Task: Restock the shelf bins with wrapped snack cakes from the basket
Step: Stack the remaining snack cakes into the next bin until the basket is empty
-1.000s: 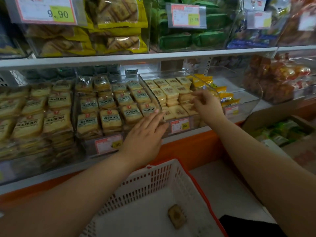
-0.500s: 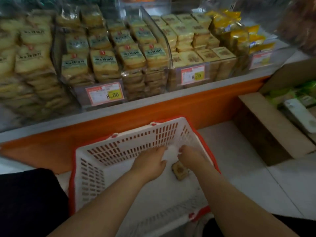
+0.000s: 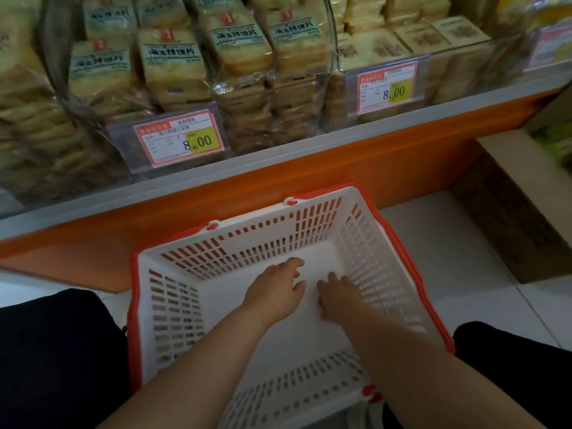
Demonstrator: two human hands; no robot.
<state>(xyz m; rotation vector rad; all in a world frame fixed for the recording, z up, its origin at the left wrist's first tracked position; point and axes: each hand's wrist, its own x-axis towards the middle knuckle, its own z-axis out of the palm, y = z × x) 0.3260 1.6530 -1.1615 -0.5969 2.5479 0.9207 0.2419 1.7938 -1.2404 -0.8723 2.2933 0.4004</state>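
Note:
A white basket with a red rim [image 3: 322, 196] sits on the floor below the shelf. Both my hands are down inside it. My left hand [image 3: 274, 289] lies on the basket floor with relaxed fingers and holds nothing. Close beside it, my right hand [image 3: 339, 297] curls its fingers down over the spot where the single wrapped snack cake lay, and the cake is hidden under it. Above, clear shelf bins hold stacked wrapped cakes: green-labelled ones [image 3: 173, 57] at centre and plain pale ones [image 3: 380, 48] to the right.
Price tags reading 8.00 [image 3: 179, 137] [image 3: 387, 88] hang on the bin fronts. An orange shelf base [image 3: 356, 162] runs behind the basket. A cardboard box [image 3: 520, 199] stands on the tiled floor at the right. My dark-clothed knees flank the basket.
Both hands came down from the shelf bins into the basket. Since half a second ago my right hand has moved over the lone cake, which no longer shows.

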